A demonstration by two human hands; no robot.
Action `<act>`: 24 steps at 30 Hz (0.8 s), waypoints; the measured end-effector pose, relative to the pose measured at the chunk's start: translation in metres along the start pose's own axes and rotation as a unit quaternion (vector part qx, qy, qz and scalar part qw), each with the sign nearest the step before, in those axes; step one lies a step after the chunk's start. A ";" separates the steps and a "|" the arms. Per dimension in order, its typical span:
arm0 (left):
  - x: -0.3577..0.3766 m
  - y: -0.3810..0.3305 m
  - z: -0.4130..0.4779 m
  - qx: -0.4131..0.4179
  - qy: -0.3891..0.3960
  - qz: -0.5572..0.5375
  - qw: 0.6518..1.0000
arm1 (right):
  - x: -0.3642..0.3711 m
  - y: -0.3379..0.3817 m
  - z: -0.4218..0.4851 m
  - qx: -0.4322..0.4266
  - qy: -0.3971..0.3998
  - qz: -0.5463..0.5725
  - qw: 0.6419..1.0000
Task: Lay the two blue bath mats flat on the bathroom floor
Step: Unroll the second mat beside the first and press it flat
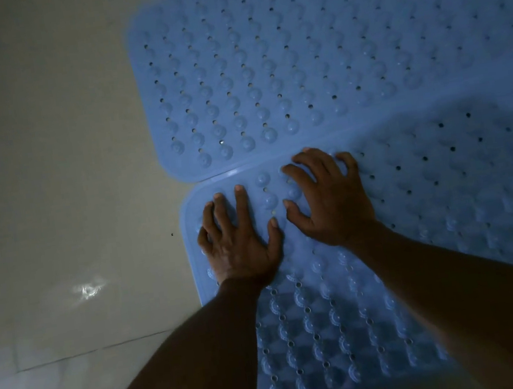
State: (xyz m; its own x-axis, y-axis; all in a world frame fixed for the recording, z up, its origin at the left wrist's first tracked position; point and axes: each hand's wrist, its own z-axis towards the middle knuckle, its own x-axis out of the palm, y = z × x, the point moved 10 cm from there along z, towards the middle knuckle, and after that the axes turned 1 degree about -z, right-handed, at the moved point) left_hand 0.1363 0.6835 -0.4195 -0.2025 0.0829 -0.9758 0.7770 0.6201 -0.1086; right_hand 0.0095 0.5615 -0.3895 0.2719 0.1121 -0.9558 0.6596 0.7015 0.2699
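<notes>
From the head camera, the left hand (238, 239) and right hand (328, 197) are pressing, fingers spread, on the nearer blue studded rubber bath mat (331, 315), touching the farther blue perforated mat (295, 57) on pale floor tiles (62, 155). Pushing outward toward the rippled right side should be flattening it best.

Head camera, looking steeply down

Single close wide-angle view from above the person's forearms, facing the pale tiled floor (51, 196) and studded blue rubber mats (295, 57) near at hand.
</notes>
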 end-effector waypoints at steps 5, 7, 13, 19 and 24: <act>-0.001 -0.003 -0.008 0.000 -0.013 0.015 1.000 | 0.007 0.002 -0.005 -0.001 0.019 -0.015 1.000; 0.002 -0.006 -0.020 -0.005 -0.009 -0.008 1.000 | 0.011 0.002 -0.013 -0.003 0.031 -0.008 0.999; 0.031 -0.026 -0.126 0.039 0.017 -0.048 0.998 | 0.006 0.002 -0.126 -0.012 0.071 -0.004 0.997; 0.040 -0.032 -0.148 0.032 0.009 -0.038 0.999 | -0.007 0.007 -0.174 -0.047 0.031 0.020 0.998; 0.034 -0.037 -0.152 0.061 0.026 -0.038 0.997 | 0.001 0.016 -0.193 -0.115 0.015 -0.017 0.993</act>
State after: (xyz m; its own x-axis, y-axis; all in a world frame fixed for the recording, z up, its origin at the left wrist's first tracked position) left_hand 0.0100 0.7818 -0.4193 -0.2908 0.0811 -0.9533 0.8248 0.5263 -0.2068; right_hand -0.1149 0.7087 -0.4088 0.2286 0.1047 -0.9679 0.4889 0.8474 0.2071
